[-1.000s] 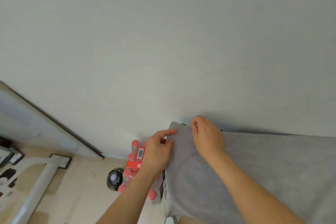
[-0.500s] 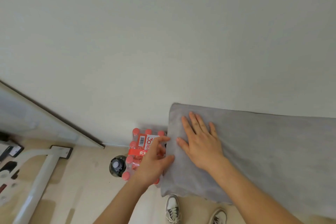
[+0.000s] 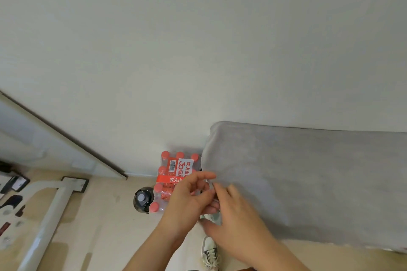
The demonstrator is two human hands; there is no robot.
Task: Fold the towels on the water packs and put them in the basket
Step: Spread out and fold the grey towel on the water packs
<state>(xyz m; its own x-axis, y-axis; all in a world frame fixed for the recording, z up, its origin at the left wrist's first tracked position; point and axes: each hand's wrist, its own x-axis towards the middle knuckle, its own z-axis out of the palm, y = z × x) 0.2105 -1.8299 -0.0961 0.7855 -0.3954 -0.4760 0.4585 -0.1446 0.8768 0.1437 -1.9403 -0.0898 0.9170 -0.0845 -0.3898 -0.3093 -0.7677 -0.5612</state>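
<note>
- Two hands met at the near left corner of the grey towel (image 3: pixel 308 178), which lay spread flat and wide against the white wall (image 3: pixel 198 39).
- The left hand (image 3: pixel 187 202) had its fingers (image 3: pixel 204 176) curled at the towel's edge; whether they pinched the cloth I cannot tell.
- The right hand (image 3: pixel 237 224) lay just beside it, its fingers extended toward the same corner; its hold was likewise hidden.
- The pack of water bottles (image 3: pixel 174 178), with red caps and a red label, stood just left of the towel, partly behind the left hand.
- A black round-topped container (image 3: pixel 143 199) sat on the floor (image 3: pixel 105 226), touching the pack's left side.
- A white metal frame leg (image 3: pixel 50 211) crossed the floor well to the left.
- A grey sneaker (image 3: pixel 210 253) showed below the hands.
</note>
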